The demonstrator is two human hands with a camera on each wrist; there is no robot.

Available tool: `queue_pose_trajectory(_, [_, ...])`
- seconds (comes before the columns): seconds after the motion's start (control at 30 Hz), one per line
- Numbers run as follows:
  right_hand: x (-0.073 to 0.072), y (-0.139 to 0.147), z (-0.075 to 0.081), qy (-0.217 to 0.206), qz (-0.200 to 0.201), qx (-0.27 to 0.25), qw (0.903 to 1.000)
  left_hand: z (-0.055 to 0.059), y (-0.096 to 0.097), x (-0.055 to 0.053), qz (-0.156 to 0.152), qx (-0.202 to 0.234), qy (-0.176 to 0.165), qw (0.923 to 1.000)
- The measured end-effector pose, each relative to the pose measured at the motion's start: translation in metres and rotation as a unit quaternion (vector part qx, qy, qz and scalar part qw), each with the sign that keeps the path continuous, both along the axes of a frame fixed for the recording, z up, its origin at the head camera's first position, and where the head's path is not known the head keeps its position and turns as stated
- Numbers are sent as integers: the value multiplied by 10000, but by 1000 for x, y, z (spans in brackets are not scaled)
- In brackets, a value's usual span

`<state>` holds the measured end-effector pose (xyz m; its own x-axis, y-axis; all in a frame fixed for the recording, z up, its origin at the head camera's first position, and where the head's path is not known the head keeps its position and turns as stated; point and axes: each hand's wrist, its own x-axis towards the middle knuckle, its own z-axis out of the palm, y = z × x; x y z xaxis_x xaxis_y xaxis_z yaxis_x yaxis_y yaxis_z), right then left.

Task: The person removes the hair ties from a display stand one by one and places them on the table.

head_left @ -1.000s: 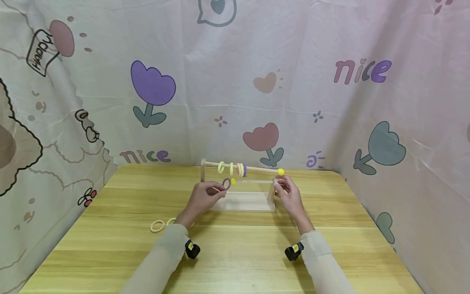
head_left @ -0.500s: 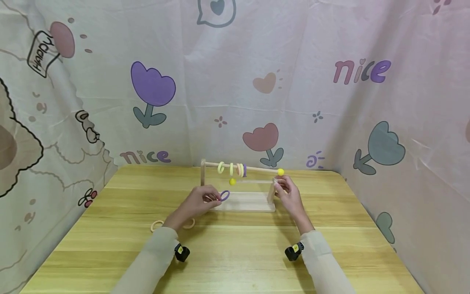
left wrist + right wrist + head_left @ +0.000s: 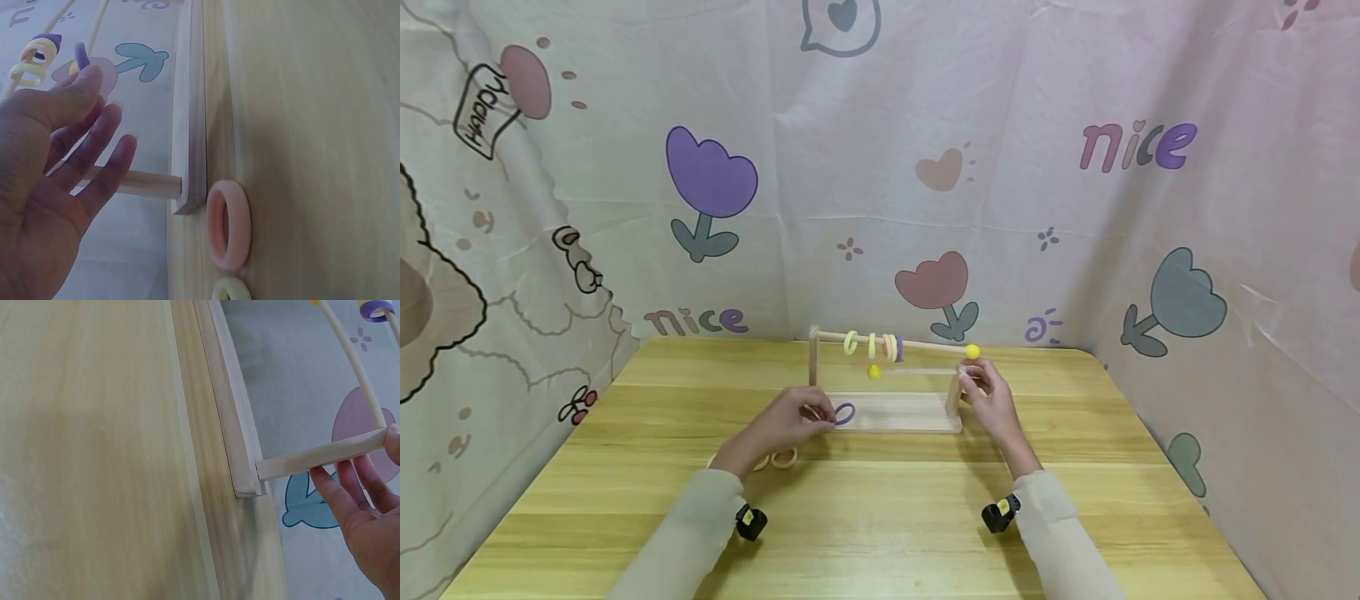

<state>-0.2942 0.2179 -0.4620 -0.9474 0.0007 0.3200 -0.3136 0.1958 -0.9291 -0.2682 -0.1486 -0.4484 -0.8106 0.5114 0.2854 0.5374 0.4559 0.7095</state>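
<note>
My left hand (image 3: 790,419) pinches a purple ring (image 3: 846,413) between thumb and forefinger, in front of the base (image 3: 902,412) of a wooden stand. In the left wrist view the ring (image 3: 82,56) is partly hidden by the thumb, and the other fingers are loosely spread. At the stand's right end, my right hand (image 3: 996,402) grips the short upright post (image 3: 319,455), thumb at its top and fingers against its side. A lower rod (image 3: 917,371) runs left from this post to a yellow ball (image 3: 874,372); no ring shows on it.
The stand's taller left post (image 3: 813,358) carries an upper rod (image 3: 936,346) with several rings and a yellow end ball (image 3: 972,352). On the table, a pinkish-orange ring (image 3: 230,225) and a pale yellow ring (image 3: 230,289) lie near the left forearm, which partly covers others.
My left hand has drawn the purple ring left and down, away from the lower rod's yellow ball. The right hand has stayed at its post.
</note>
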Motion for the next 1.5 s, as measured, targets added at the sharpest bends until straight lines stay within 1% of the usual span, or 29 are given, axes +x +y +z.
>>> queue_pose_trajectory(0.07, [0,0,1,-28,-3,0,10000,0,-2,1,26,-91,-50,9999])
queue_pose_trajectory(0.2, [1,0,1,-92,6,4,10000,-1,-7,4,-34,-284,-85,9996])
queue_pose_trajectory(0.33, [1,-1,1,-111,7,15,9999,-4,-14,5,-160,-429,27,9989])
queue_pose_trajectory(0.5, [0,-1,1,-114,6,7,9999,-10,-22,4,-165,-547,157,9982])
queue_pose_trajectory(0.63, [0,-1,1,-115,6,-11,9999,-11,-27,4,-98,-653,84,9978])
queue_pose_trajectory(0.9, [0,-1,0,-68,-15,14,10000,-13,-35,6,-115,-804,-53,9967])
queue_pose_trajectory(1.17, [2,-1,1,-129,-69,20,9999,-14,-36,10,-67,-1062,-265,9940])
queue_pose_trajectory(1.27, [2,-1,1,-137,-45,10,9999,-13,-36,11,-56,-1134,-267,9932])
queue_pose_trajectory(1.5, [1,0,1,-112,-40,63,9999,-17,-37,12,-200,-1090,-305,9934])
